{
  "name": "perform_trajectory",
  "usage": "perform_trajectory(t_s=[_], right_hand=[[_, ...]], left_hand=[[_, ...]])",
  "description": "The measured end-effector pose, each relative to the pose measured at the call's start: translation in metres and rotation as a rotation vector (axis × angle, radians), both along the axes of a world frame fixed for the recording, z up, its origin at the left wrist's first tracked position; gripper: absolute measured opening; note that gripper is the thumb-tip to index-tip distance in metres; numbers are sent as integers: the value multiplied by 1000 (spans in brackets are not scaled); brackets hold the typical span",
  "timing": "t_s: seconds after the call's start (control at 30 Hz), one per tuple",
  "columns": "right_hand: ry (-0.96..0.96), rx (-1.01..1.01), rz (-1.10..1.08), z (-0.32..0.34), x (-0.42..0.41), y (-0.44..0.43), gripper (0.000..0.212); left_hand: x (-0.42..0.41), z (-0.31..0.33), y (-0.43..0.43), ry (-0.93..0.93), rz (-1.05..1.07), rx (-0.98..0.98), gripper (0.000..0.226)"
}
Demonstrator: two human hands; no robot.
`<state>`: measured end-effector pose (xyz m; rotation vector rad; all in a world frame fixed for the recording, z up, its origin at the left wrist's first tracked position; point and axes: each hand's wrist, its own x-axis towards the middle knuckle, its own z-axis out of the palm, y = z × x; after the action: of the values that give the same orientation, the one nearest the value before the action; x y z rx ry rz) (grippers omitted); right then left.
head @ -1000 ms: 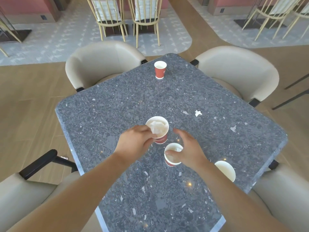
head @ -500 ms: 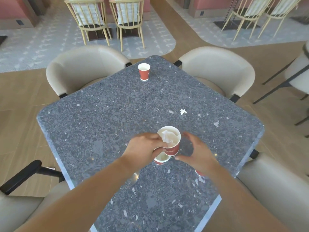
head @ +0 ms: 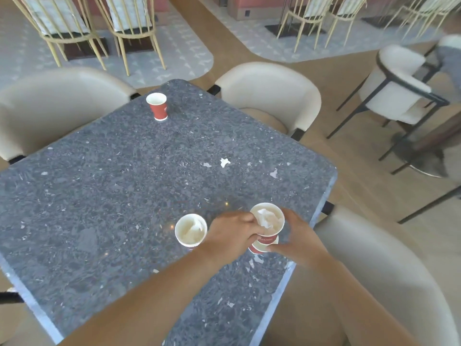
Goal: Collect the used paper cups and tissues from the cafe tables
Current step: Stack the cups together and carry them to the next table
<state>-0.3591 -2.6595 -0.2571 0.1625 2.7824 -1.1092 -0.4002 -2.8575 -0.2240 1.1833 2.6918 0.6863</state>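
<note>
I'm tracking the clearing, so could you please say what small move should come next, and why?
Probably press the tissue-filled cup in the left hand down into the lower cup that the right hand holds: the lower rim shows just beneath it, so they seem only partly nested.

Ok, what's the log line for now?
left hand: grips upper cup | right hand: holds lower cup | stage: nesting | far cup: standing
</note>
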Motion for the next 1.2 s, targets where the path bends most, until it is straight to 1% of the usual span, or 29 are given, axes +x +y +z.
perform_trajectory(t_s=[0.13,0.2,0.27,0.3,0.37,0.47,0.53,0.57,0.63,0.7,0.83,0.93,1.07,1.2], right_hand=[[-31,34,4,-10,3,5,101],[-42,47,26,-17,2,2,102],[-44,68,59,-25,0,-5,99],[-42,77,71,-29,-1,-9,98],[-62,94,92,-37,-4,-16,95],[-79,146,139,-45,-13,-29,85],[-68,139,140,-47,-24,-40,81],[-62,128,143,-47,-30,-46,80],[-52,118,158,-47,-46,-58,81],[-46,116,173,-47,-63,-68,81],[-29,89,188,-50,-95,-78,83],[-3,61,152,-53,-120,-76,81],[58,96,99,-54,-156,-67,78],[1,61,132,-55,-175,-57,86]], left_hand=[[-7,-18,20,16,-63,-257,28],[-9,-26,21,-6,-54,-258,27],[-10,-33,13,-39,-16,-184,28],[-11,-37,5,-47,6,-165,32],[-17,-44,-15,-41,53,-197,42],[-28,-53,-52,-26,164,-346,61],[-32,-59,-73,-55,252,-432,75],[-33,-62,-81,-84,289,-446,77],[-35,-68,-92,-159,351,-407,74],[-41,-73,-99,-188,388,-352,70],[-70,-72,-101,-159,449,-314,72],[-100,-68,-96,-138,492,-279,72],[-141,-66,-84,-138,489,-252,74],[-170,-72,-75,-132,500,-270,75]])
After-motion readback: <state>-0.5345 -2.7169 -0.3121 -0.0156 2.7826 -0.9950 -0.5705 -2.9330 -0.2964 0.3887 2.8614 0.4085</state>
